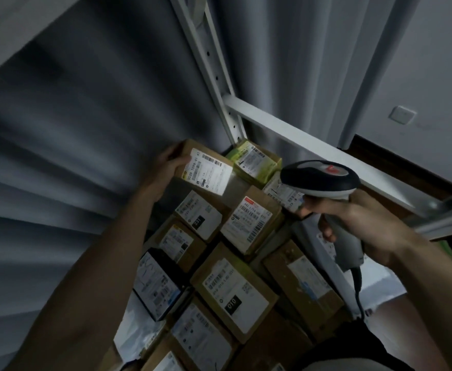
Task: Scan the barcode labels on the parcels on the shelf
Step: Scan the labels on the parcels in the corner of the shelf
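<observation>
Gripping the far parcel [206,167] by its left edge, the left hand [170,167] has its thumb laid along the front face beside the white barcode label [208,174] and its fingers curled out of sight behind the cardboard. That parcel stands tilted at the back of the shelf, close to the white upright post [214,76], and a bright patch of light falls on the lower right corner of its label. Just to its right sits a green-printed box [254,163], touching it. The right hand [353,220] is wrapped round the grey handle of a barcode scanner [320,178], index finger curled at the front of the grip, with the dark head aimed toward the lit label; a black cable [358,293] hangs from the handle's base. Nearer rows of brown parcels [233,287] lie packed edge to edge, labels up, one marked 231, another 010. Grey curtain [72,116] hangs behind the shelf.
</observation>
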